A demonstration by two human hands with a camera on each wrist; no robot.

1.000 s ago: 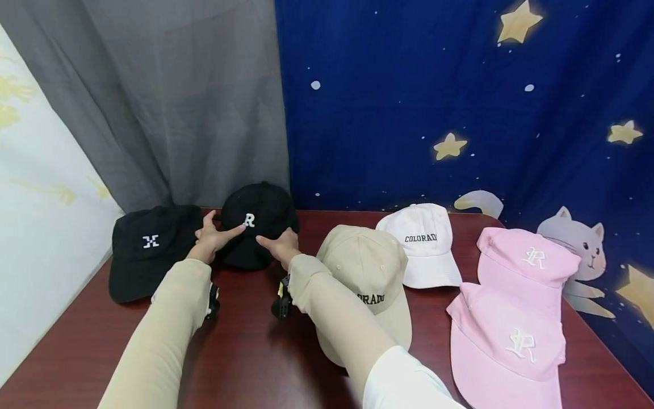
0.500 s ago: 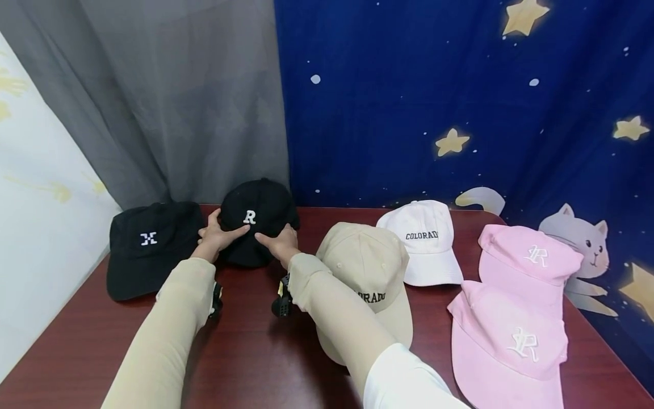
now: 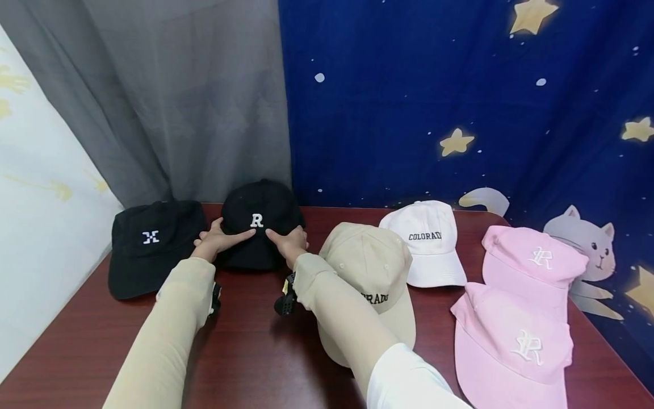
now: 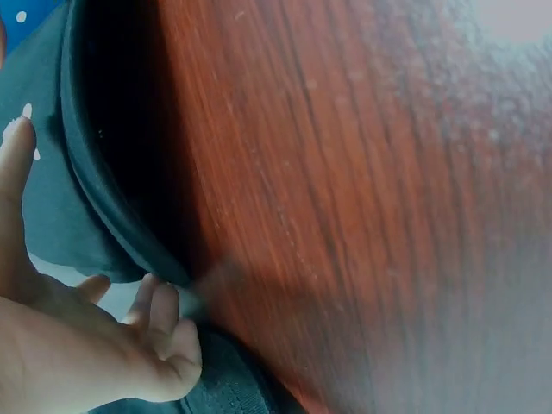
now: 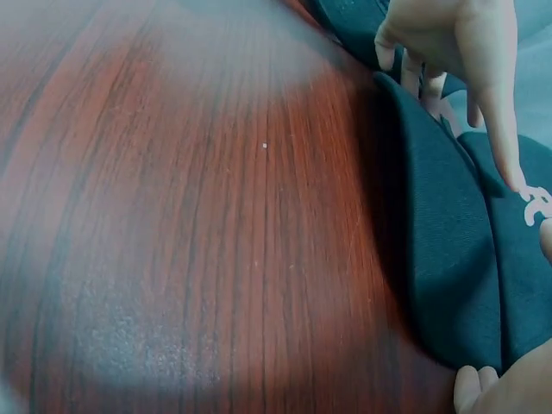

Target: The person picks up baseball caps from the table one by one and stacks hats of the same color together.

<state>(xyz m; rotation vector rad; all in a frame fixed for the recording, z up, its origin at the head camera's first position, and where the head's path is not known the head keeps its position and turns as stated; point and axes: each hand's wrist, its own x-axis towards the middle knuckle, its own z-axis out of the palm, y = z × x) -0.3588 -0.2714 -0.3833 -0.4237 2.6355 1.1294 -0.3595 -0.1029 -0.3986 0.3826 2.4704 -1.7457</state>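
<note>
In the head view, holds the R cap (image 3: 263,199) by both sides at the back of the tabletop (image 3: 240,352), before the gray curtain (image 3: 219,102), with left grip (image 3: 219,238) and right grip (image 3: 292,243) curled part-way round it, each with a thumb spread wide from the fingers and laid across the front just below the letter (image 3: 257,220). Shows the X cap (image 3: 148,258) just left of the left grip, the tan cap (image 3: 365,253) partly hidden by the right forearm (image 3: 352,318), the white cap (image 3: 434,267) behind that, and two overlapping pink caps (image 3: 495,318) near the right edge. In the left wrist view, shows the left grip with bent fingers at one end of the brim (image 4: 82,164). In the right wrist view, shows the brim curving between both grips; cannot tell whether raised off the tabletop.
</note>
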